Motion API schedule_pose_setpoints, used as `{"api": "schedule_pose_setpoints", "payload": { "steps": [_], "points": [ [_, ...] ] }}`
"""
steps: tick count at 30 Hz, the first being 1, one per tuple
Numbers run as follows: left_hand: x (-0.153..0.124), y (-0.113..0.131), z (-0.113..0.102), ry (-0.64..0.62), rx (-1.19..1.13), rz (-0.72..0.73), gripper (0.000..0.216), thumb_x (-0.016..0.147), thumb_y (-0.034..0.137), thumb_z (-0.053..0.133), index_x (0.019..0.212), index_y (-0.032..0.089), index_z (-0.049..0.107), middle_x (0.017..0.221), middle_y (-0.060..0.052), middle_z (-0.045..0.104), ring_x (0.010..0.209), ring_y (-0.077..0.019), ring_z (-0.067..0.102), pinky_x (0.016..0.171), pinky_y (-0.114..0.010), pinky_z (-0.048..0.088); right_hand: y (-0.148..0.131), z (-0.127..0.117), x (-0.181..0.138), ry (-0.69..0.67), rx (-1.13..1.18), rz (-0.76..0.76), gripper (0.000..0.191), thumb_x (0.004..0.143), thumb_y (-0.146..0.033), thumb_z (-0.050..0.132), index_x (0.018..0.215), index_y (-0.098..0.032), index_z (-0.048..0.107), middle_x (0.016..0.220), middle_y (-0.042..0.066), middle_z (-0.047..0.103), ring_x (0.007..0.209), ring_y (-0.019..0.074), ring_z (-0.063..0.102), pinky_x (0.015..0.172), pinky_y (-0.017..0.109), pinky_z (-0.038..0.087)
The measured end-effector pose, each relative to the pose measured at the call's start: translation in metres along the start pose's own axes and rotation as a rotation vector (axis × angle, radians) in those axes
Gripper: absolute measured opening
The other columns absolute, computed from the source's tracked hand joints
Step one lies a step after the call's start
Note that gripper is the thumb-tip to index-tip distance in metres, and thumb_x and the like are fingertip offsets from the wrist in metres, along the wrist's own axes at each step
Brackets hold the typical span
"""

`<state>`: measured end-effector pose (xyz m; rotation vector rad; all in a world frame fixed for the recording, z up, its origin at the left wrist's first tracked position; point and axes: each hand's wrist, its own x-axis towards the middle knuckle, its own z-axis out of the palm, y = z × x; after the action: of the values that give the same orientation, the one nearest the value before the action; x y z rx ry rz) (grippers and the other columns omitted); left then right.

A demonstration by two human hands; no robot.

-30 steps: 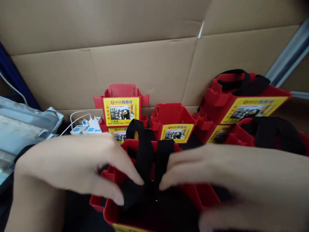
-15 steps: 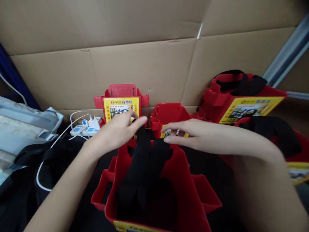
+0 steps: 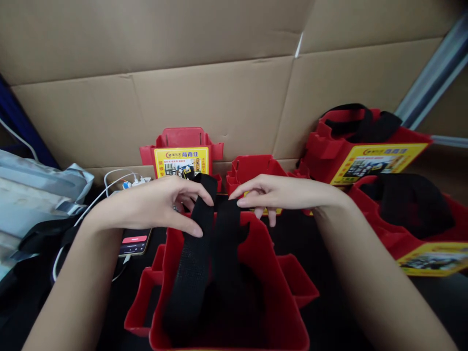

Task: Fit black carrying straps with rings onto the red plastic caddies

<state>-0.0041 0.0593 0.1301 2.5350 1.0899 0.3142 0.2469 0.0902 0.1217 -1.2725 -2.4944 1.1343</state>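
Note:
A red plastic bin with small side pockets stands upright in front of me. Wide black webbing straps come up from inside it and pass over its far wall near slots. At the far rim, my left hand grips the left strap, thumb and index finger on its face and the other fingers partly hidden behind. My right hand pinches the edge of the right strap between thumb and index finger, its remaining fingers hanging loose beyond the rim. The bin's dark inside hides the straps' lower parts.
More labelled red bins stand behind: one at back left, one at back middle, and two with black straps at right, upper and lower. A phone, power strip and plastic-wrapped bundle lie left. Cardboard lines the back.
My left hand has turned and come down the left strap; my right hand has closed on the right strap. The bin has shifted slightly left in view. A phone now shows under my left arm.

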Motion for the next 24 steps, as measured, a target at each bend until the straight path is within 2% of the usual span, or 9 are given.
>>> {"api": "schedule_pose_setpoints", "payload": {
  "steps": [2, 5, 9, 11, 15, 19, 24],
  "points": [
    [-0.002, -0.002, 0.000, -0.060, -0.010, 0.021, 0.053, 0.065, 0.038, 0.069, 0.115, 0.028, 0.053, 0.094, 0.000, 0.061, 0.084, -0.0150, 0.057, 0.070, -0.023, 0.047, 0.002, -0.001, 0.003, -0.040, 0.012, 0.028, 0.048, 0.073, -0.037, 0.055, 0.116, -0.016, 0.053, 0.079, 0.003, 0.063, 0.062, 0.0103, 0.058, 0.050, 0.019, 0.049],
    [-0.004, -0.004, -0.002, -0.137, 0.001, 0.071, 0.061, 0.066, 0.028, 0.069, 0.122, 0.031, 0.046, 0.108, -0.001, 0.059, 0.093, -0.0173, 0.056, 0.077, -0.025, 0.047, 0.002, 0.001, 0.006, -0.032, -0.013, 0.034, 0.039, 0.070, -0.029, 0.055, 0.106, -0.014, 0.058, 0.074, 0.002, 0.063, 0.058, 0.0089, 0.058, 0.050, 0.017, 0.048],
    [-0.002, -0.004, 0.000, -0.152, -0.087, 0.097, 0.046, 0.074, 0.007, 0.052, 0.115, 0.027, 0.052, 0.110, -0.001, 0.060, 0.093, -0.0158, 0.059, 0.077, -0.025, 0.048, -0.002, 0.009, 0.007, 0.146, -0.081, 0.066, 0.018, 0.067, -0.018, 0.048, 0.081, -0.015, 0.059, 0.056, -0.002, 0.056, 0.048, 0.0071, 0.053, 0.046, 0.017, 0.045],
    [0.001, -0.003, 0.003, -0.131, -0.144, 0.102, 0.045, 0.073, 0.000, 0.044, 0.110, 0.024, 0.055, 0.108, -0.002, 0.061, 0.094, -0.0149, 0.059, 0.079, -0.025, 0.049, -0.005, 0.013, 0.007, 0.255, -0.120, 0.115, 0.015, 0.067, -0.015, 0.046, 0.077, -0.016, 0.056, 0.054, -0.003, 0.055, 0.044, 0.0075, 0.053, 0.044, 0.017, 0.045],
    [0.004, 0.002, 0.006, -0.111, -0.160, 0.127, 0.049, 0.070, -0.003, 0.043, 0.109, 0.023, 0.057, 0.109, -0.002, 0.062, 0.097, -0.0154, 0.059, 0.084, -0.026, 0.048, -0.001, 0.016, 0.014, 0.394, -0.181, 0.189, 0.020, 0.067, -0.012, 0.044, 0.085, -0.018, 0.052, 0.056, -0.002, 0.056, 0.040, 0.0079, 0.051, 0.040, 0.018, 0.041],
    [0.004, 0.004, 0.005, -0.097, -0.136, 0.140, 0.051, 0.069, -0.004, 0.043, 0.109, 0.023, 0.058, 0.109, -0.002, 0.063, 0.096, -0.0153, 0.059, 0.084, -0.026, 0.047, 0.013, 0.017, 0.027, 0.578, -0.373, 0.136, 0.020, 0.067, -0.012, 0.045, 0.083, -0.017, 0.054, 0.059, -0.001, 0.057, 0.045, 0.0078, 0.051, 0.044, 0.018, 0.036],
    [0.005, 0.005, 0.005, -0.082, -0.134, 0.132, 0.047, 0.069, -0.001, 0.045, 0.108, 0.021, 0.058, 0.103, -0.003, 0.064, 0.094, -0.0173, 0.059, 0.084, -0.028, 0.047, 0.027, 0.018, 0.037, 0.652, -0.419, 0.156, 0.025, 0.071, -0.010, 0.042, 0.093, -0.017, 0.051, 0.057, 0.000, 0.057, 0.047, 0.0091, 0.052, 0.046, 0.019, 0.034]
  ]
}}
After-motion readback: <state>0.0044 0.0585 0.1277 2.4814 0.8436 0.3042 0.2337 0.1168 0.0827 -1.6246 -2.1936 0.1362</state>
